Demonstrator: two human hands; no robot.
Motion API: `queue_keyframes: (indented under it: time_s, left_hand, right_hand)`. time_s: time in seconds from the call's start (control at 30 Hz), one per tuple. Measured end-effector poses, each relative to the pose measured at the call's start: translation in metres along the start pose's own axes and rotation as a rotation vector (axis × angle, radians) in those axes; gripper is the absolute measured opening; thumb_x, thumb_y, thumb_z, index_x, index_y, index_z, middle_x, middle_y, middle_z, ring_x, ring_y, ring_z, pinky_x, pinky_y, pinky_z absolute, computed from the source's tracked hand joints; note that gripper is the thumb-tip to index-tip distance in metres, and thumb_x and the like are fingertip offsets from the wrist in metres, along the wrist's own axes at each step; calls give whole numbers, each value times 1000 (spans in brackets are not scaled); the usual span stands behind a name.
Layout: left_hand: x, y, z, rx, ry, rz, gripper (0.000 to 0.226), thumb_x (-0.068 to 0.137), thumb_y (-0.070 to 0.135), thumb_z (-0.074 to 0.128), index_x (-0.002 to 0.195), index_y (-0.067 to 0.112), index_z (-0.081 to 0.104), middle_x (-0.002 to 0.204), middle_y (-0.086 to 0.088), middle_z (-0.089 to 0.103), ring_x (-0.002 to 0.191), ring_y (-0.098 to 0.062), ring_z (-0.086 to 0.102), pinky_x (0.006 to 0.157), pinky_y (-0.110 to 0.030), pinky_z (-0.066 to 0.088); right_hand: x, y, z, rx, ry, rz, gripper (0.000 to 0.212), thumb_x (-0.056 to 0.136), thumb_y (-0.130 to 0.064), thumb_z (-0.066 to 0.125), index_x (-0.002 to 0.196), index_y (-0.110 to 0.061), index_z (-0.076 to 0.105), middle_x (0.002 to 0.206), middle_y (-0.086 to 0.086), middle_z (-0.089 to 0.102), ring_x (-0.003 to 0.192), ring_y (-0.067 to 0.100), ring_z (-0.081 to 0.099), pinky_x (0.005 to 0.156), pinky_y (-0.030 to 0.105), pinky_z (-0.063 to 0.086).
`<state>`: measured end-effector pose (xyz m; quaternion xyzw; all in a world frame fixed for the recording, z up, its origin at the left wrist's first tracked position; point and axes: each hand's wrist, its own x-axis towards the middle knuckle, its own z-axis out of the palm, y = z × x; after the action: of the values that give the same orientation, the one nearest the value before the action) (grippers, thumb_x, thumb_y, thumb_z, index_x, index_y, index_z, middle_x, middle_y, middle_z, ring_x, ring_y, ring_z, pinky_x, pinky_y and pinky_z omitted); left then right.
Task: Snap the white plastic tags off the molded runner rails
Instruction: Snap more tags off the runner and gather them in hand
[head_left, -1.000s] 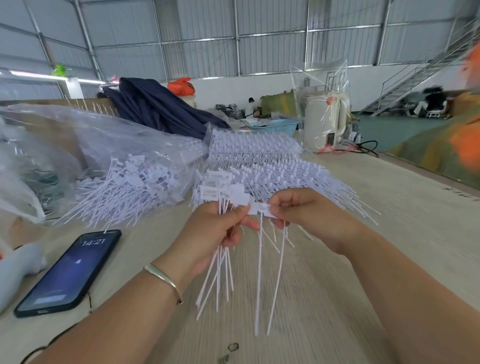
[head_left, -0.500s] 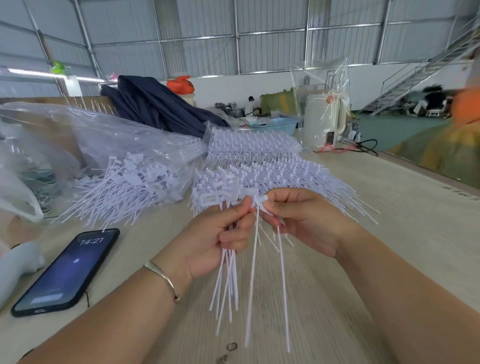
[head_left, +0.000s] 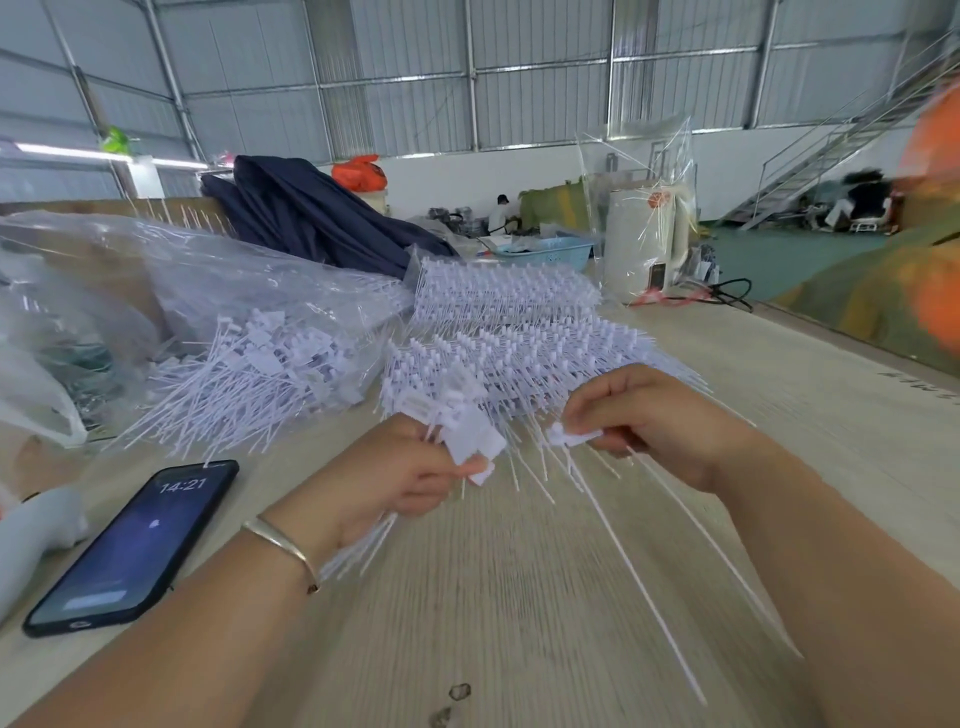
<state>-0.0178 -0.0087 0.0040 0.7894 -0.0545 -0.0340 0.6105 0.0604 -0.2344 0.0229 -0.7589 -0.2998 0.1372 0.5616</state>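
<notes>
Gripping a bundle of white plastic tags (head_left: 470, 441) in the left hand (head_left: 395, 480), fingers and thumb curled round the flat label heads, thin tails poking out below the palm toward the wrist. Pinching a separate pair of white plastic tags (head_left: 574, 439) in the right hand (head_left: 654, 421), thumb and curled fingers closed on the head end, two long thin tails trailing down and to the right over the pale wooden tabletop (head_left: 519, 597). Held apart, the two hands, with a clear gap between the bundle and the pinched pair, both raised above the tabletop. Lying just behind the hands, stacked white molded runner rails (head_left: 519, 332) with tags in rows on them, a second stack further back. Heaped to the left of those, a loose pile of white detached tags (head_left: 249, 374), spilling from beside a crumpled clear plastic bag (head_left: 208, 275). Resting near the left forearm, a black smartphone (head_left: 140, 545), screen lit and reading 14:21. Circling the left wrist, a thin silver bangle (head_left: 283, 545). Draped at the far left end of the table, a dark navy cloth (head_left: 311, 218); further right, a light blue plastic basket (head_left: 545, 252) and a cream cylindrical appliance wrapped in clear plastic (head_left: 647, 234). Blurred somewhat by motion, the tag tails and the tabletop grain.
</notes>
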Motion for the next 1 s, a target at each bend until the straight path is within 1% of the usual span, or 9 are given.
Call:
queue_keyframes:
  time_s: [0.07, 0.27, 0.37, 0.43, 0.57, 0.67, 0.83, 0.9, 1.0]
  left_hand:
    - [2, 0, -3, -151, 78, -6, 14, 76, 23, 70, 67, 18, 61, 46, 7, 28, 37, -6, 22, 38, -16, 17]
    - [11, 3, 14, -400, 167, 29, 28, 63, 9, 76, 64, 17, 49, 54, 6, 24, 40, -4, 19, 34, -14, 17]
    - [12, 3, 21, -414, 209, -3, 20, 71, 26, 74, 71, 14, 58, 57, 2, 42, 40, -4, 22, 34, -14, 16]
    - [11, 1, 23, -339, 225, 10, 26, 70, 34, 74, 77, 10, 64, 63, -3, 47, 41, -5, 23, 35, -14, 17]
    - [10, -2, 24, -250, 296, 47, 20, 76, 19, 76, 59, 15, 68, 50, 3, 34, 38, -5, 20, 36, -15, 19]
    - [11, 1, 21, -301, 306, 54, 17, 78, 15, 73, 65, 9, 63, 52, 3, 38, 37, -4, 19, 34, -14, 18]
    - [11, 6, 20, -582, 73, -14, 16, 76, 20, 67, 64, 13, 58, 53, 7, 41, 33, -1, 21, 31, -12, 11]
    - [9, 6, 20, -740, -91, -50, 20, 73, 21, 76, 61, 12, 62, 49, 7, 41, 32, -1, 20, 30, -13, 11]
    - [6, 3, 24, -947, -313, -99, 32, 58, 10, 91, 72, 1, 64, 50, 2, 44, 37, -3, 16, 28, -11, 16]
  right_hand:
    - [2, 2, -1, 41, 34, -13, 21, 86, -3, 61, 66, -8, 66, 49, 1, 46, 48, 12, 37, 50, 23, 26]
    - [9, 5, 20, 222, -74, -32, 24, 86, 9, 42, 90, -3, 63, 66, 10, 58, 65, 20, 46, 55, 24, 34]
    - [10, 6, 24, 218, -53, -48, 23, 83, 14, 50, 94, -4, 61, 71, 11, 62, 73, 23, 46, 56, 24, 34]
    - [10, 7, 27, 183, -65, -81, 23, 83, 15, 56, 97, -3, 59, 79, 14, 63, 75, 25, 48, 58, 25, 37]
    - [10, 9, 24, 155, -29, -130, 21, 82, 9, 66, 98, -3, 59, 79, 12, 68, 65, 20, 56, 60, 27, 44]
    - [10, 11, 19, 198, 18, -118, 11, 85, 5, 64, 94, -2, 64, 72, 10, 70, 59, 15, 60, 56, 22, 46]
    - [9, 9, 24, 427, -68, -141, 11, 73, -5, 69, 84, -8, 70, 73, 12, 69, 59, 16, 60, 56, 20, 49]
    - [10, 10, 29, 542, -122, -153, 10, 72, -5, 69, 81, -9, 71, 73, 12, 70, 59, 15, 61, 58, 20, 51]
    - [11, 13, 38, 670, -209, -155, 11, 73, -2, 67, 79, -11, 72, 77, 11, 71, 62, 15, 63, 61, 20, 53]
